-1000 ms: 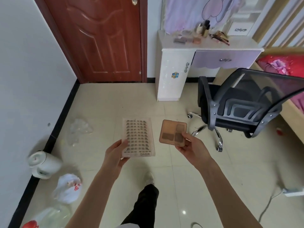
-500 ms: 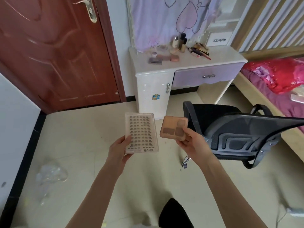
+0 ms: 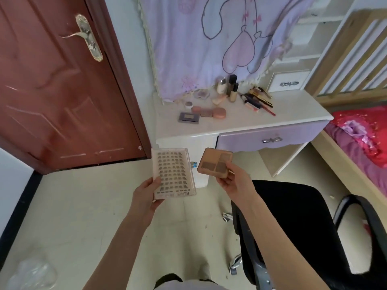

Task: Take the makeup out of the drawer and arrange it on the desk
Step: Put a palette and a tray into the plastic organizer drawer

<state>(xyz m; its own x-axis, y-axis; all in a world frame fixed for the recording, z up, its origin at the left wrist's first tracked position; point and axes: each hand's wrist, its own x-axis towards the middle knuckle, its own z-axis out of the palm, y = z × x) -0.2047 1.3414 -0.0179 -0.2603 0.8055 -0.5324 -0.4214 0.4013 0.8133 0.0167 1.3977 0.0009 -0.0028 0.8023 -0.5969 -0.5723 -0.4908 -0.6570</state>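
The clear lash case [image 3: 173,174], a flat rectangular box with rows of small dark lash clusters showing through its lid, is held up in front of the desk by the left hand [image 3: 146,195]; the thumb lies across the lower left corner of the lid and the fingers curl underneath, so the grip is clamped on that corner. Just beside it, not touching, the right hand [image 3: 234,181] pinches a tan eyeshadow palette [image 3: 214,163] by its lower right corner, thumb on top and fingers below; four brown pans of shadow show through its face, and it is tilted slightly. Both items hang in the air below the front edge of the white desk [image 3: 293,114], near its cabinet door. On the desk top lies more makeup: a dark rectangular palette [image 3: 189,117] at the left, a row of pink and tan compacts [image 3: 209,111] beside it, a small open jar [image 3: 188,104], upright bottles [image 3: 230,87] at the back, and a loose cluster of brushes and pencils [image 3: 258,99] to the right. The lilac drawer [image 3: 270,139] under the top is pushed in, so its contents cannot be seen. A black mesh chair [image 3: 293,227] stands at lower right, a reddish door [image 3: 52,91] at left, a bed with a red cover [image 3: 364,132] at right.
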